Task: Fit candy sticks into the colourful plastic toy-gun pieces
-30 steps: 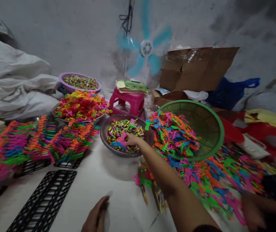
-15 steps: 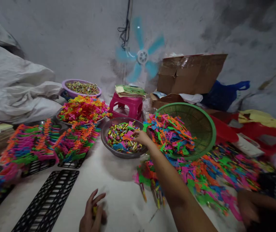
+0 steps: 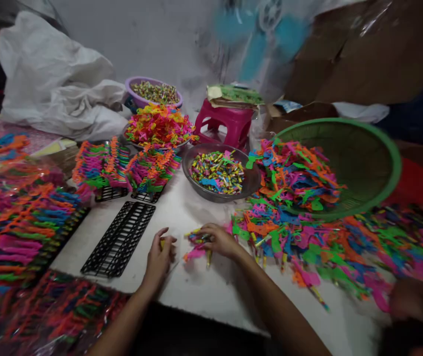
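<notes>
A: What is the right hand (image 3: 220, 241) holding?

B: It lies on the white table (image 3: 181, 217) with the fingers curled over a small bunch of coloured plastic pieces (image 3: 196, 243), pink and yellow ones. The bunch is near the front edge of the table, just left of the big loose heap of coloured pieces (image 3: 307, 242).

A: And the left hand (image 3: 159, 257)?

B: It is just beside the bunch, on its left. The fingers are bent around something small and yellow (image 3: 163, 243); I cannot tell what it is.

A: What is around the 2 hands?

B: Left of the left hand lies a black grid tray (image 3: 118, 238) with nothing in it. Behind the hands stands a metal bowl (image 3: 246, 185) with small coloured pieces inside. Right of the bowl a green basket (image 3: 378, 163) is tilted, and pieces spill from it onto the table. Further back there are a pink stool (image 3: 224, 122) and a purple bowl (image 3: 137, 99).
</notes>
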`<state>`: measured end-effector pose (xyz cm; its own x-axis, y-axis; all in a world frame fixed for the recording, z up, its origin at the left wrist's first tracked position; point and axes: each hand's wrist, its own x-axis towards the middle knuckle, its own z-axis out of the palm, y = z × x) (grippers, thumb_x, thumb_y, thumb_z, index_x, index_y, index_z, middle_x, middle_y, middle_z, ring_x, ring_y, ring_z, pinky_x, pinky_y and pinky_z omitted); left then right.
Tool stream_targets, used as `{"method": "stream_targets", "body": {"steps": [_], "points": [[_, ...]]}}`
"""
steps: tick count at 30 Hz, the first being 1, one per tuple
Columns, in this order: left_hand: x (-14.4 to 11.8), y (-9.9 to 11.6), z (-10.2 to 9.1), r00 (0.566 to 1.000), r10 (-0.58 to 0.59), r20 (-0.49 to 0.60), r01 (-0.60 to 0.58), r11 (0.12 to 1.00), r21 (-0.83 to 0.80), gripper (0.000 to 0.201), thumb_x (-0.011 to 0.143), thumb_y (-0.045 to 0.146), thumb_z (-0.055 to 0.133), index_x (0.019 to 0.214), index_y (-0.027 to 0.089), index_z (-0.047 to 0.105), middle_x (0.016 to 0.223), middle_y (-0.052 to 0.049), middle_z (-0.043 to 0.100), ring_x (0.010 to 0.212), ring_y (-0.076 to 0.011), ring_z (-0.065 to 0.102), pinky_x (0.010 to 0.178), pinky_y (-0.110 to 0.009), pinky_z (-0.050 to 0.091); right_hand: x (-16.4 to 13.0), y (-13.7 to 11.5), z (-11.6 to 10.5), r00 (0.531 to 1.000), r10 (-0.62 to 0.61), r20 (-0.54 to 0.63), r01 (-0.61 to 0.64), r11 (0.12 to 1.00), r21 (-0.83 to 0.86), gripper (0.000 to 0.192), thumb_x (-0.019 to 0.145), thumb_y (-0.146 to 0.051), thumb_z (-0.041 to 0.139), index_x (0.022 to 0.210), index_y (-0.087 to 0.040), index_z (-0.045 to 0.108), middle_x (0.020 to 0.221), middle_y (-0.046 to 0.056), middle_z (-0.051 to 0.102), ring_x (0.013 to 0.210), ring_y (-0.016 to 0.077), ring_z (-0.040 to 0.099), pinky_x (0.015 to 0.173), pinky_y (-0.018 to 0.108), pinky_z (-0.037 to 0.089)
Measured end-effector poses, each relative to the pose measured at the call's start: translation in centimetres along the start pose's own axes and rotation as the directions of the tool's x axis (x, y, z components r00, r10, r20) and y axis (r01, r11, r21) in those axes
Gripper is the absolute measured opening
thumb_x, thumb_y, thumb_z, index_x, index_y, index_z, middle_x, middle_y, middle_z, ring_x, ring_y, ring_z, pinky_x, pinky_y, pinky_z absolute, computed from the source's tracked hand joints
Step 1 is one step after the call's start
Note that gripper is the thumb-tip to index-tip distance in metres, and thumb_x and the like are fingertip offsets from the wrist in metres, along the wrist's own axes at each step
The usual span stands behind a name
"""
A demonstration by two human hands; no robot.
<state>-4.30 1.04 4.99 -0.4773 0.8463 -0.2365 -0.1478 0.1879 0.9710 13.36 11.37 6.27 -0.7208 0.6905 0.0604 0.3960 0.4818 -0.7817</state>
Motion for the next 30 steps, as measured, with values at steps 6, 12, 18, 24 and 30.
{"method": "stream_targets", "body": {"steps": [6, 12, 18, 24, 30], "points": [[0.2, 0.0, -1.7, 0.984, -0.165, 0.072, 0.170, 0.983, -0.067, 0.036, 0.066, 0.034, 0.063, 0.095, 0.016, 0.052, 0.070, 0.000, 0.061, 0.038, -0.0035, 0.044, 0.031, -0.013, 0.027, -0.4, 1.3, -0.6, 0.993, 0.096, -0.074, -0.091, 0.994, 0.061, 0.036, 0.060, -0.008, 0.068, 0.095, -0.018, 0.065, 0.099, 0.009, 0.063, 0.094, 0.0217, 0.057, 0.083, 0.036, 0.043], [0.6, 2.3, -0.6, 0.916, -0.331, 0.225, 0.387, 0.877, -0.286, 0.015, 0.075, 0.024, 0.057, 0.085, 0.013, 0.056, 0.077, -0.007, 0.066, 0.064, -0.0125, 0.063, 0.051, -0.019, 0.049, -1.7, -0.9, -3.1, 0.990, 0.101, -0.099, -0.082, 0.980, 0.180, 0.027, 0.062, -0.006, 0.064, 0.086, -0.018, 0.066, 0.092, 0.006, 0.063, 0.089, 0.0189, 0.057, 0.079, 0.032, 0.045], [-0.7, 3.9, 1.1, 0.810, -0.362, 0.462, 0.575, 0.648, -0.500, 0.017, 0.082, 0.022, 0.047, 0.092, 0.011, 0.056, 0.100, -0.013, 0.063, 0.093, -0.0210, 0.061, 0.076, -0.031, 0.051, -2.1, -4.2, -2.6, 0.978, 0.143, -0.151, -0.043, 0.849, 0.527, 0.023, 0.063, -0.019, 0.069, 0.086, -0.021, 0.064, 0.096, 0.003, 0.061, 0.087, 0.0171, 0.058, 0.071, 0.028, 0.047], [-2.5, 3.4, 3.4, 0.868, -0.261, 0.423, 0.493, 0.560, -0.666, 0.018, 0.078, 0.019, 0.055, 0.096, 0.016, 0.058, 0.101, -0.006, 0.063, 0.094, -0.0171, 0.060, 0.082, -0.027, 0.049, -2.1, -6.8, 2.2, 0.934, 0.336, -0.121, -0.083, 0.533, 0.842, 0.026, 0.061, -0.023, 0.070, 0.086, -0.020, 0.063, 0.089, 0.002, 0.066, 0.084, 0.0173, 0.060, 0.079, 0.033, 0.046], [-1.3, 2.8, 2.7, 0.910, -0.299, 0.286, 0.411, 0.570, -0.711, 0.006, 0.077, 0.021, 0.056, 0.076, 0.015, 0.058, 0.087, -0.005, 0.066, 0.087, -0.0165, 0.061, 0.078, -0.030, 0.050, -3.0, -5.8, 2.9, 0.937, 0.350, 0.016, -0.222, 0.559, 0.799, 0.037, 0.058, -0.027, 0.072, 0.093, -0.019, 0.062, 0.089, 0.003, 0.065, 0.075, 0.0161, 0.061, 0.070, 0.031, 0.048]]}}
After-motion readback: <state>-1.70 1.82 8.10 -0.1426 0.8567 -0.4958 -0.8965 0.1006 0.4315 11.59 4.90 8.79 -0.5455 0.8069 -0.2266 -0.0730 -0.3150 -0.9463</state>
